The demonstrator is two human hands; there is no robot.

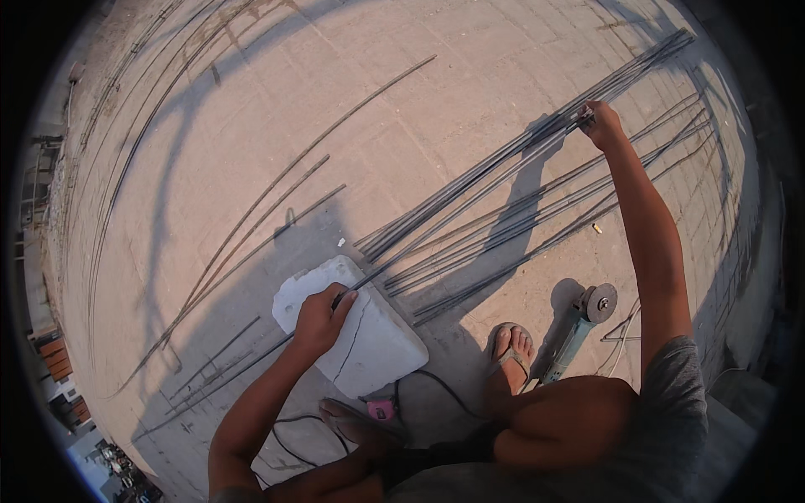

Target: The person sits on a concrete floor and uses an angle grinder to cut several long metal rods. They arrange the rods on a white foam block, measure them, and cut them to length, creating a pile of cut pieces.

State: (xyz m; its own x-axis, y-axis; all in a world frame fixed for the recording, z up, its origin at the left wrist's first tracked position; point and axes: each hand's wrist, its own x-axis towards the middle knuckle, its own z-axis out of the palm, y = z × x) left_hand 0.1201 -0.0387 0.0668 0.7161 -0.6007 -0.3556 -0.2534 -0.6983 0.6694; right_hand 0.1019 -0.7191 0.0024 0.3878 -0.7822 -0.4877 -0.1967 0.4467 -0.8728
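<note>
A long, thin steel rod (470,211) runs slantwise over a pale, cracked block (381,339). Just above the block, my left hand (321,323) is closed round the rod. My right hand (600,127), stretched far to the right, pinches the same rod near the end of a bundle of steel rods (457,191); its fingertips partly hide the grip. More loose rods (503,218) lie side by side below the bundle. An angle grinder (570,339) with its disc facing up rests by my right foot, away from both hands.
A pink tape measure (381,409) lies against the block's near edge, beside my left foot. Black cable (440,381) winds around my feet. Bent rods (277,197) spread over the paved ground (377,126) at left, with shorter pieces (214,360) nearer me.
</note>
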